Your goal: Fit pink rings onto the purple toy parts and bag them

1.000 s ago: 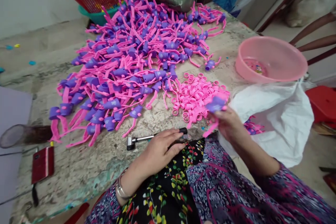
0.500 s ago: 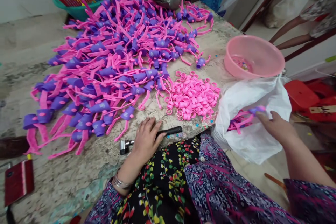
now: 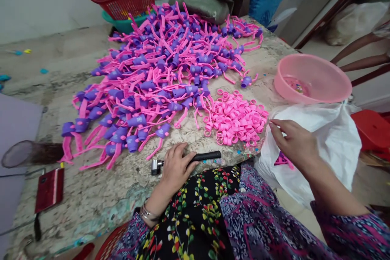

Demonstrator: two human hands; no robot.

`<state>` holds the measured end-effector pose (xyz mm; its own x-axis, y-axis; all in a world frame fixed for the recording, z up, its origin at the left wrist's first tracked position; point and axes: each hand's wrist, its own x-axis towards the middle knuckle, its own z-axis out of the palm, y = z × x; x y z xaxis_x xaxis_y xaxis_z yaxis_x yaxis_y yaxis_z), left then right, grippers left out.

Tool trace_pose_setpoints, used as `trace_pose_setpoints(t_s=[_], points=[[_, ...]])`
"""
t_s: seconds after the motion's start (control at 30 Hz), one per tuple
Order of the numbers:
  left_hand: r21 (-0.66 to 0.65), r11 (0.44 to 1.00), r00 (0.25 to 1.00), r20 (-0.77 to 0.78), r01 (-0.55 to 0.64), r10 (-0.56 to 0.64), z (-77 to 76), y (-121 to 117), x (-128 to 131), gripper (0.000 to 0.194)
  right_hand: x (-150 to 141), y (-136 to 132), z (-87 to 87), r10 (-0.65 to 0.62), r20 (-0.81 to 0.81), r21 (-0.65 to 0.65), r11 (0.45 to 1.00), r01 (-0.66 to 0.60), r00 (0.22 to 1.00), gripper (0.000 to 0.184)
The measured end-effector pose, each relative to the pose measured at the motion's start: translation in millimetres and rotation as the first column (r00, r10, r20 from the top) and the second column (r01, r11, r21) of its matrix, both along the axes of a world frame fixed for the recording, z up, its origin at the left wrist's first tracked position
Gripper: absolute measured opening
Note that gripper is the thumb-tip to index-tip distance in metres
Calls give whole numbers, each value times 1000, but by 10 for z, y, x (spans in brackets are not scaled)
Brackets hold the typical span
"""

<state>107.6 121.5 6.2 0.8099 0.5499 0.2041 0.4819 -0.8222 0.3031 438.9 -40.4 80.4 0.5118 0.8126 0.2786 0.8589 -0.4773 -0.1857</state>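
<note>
Pink plastic bits [image 3: 282, 160] lie in the white bag [image 3: 330, 146] just under our right hand [image 3: 294, 142], which is open and empty. Our left hand [image 3: 178, 166] rests on a black tool handle [image 3: 207, 155]; we cannot tell if it grips.

Purple-and-pink plastic pieces [image 3: 158, 69] lie by bright pink plastic rings [image 3: 236, 118], a pale pink round plastic basin [image 3: 310, 77], and a black skirt [image 3: 195, 215] printed with red, yellow and green flowers.

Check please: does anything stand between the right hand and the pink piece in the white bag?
Nothing visible does. The right hand hangs over the mouth of the white bag, and the pink piece lies just below the hand, inside the bag.
</note>
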Motion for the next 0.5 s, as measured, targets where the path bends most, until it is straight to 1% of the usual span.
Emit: trace_pose_setpoints(t_s=[0.07,0.17,0.27,0.33,0.4,0.5], points=[[3,1000,1000,15,3,-3,2,-3,-6,27,-77,73,-30,74,-36,28,997,-73,997,38],[11,1000,1000,17,-1,1,-6,-3,-14,27,-189,239,-30,178,-165,52,984,-172,970,35],[-8,1000,1000,17,-5,5,-23,2,-17,31,-320,504,10,276,-297,63,961,-269,914,33],[-24,1000,1000,22,-14,14,-33,3,-17,34,-411,722,41,342,-355,70,938,-340,870,32],[-33,999,999,26,-30,31,-38,1,-16,35,-495,955,62,388,-369,53,916,-398,845,33],[-32,998,999,25,-46,47,-34,-8,-12,36,-589,1298,71,397,-323,-39,901,-431,859,37]])
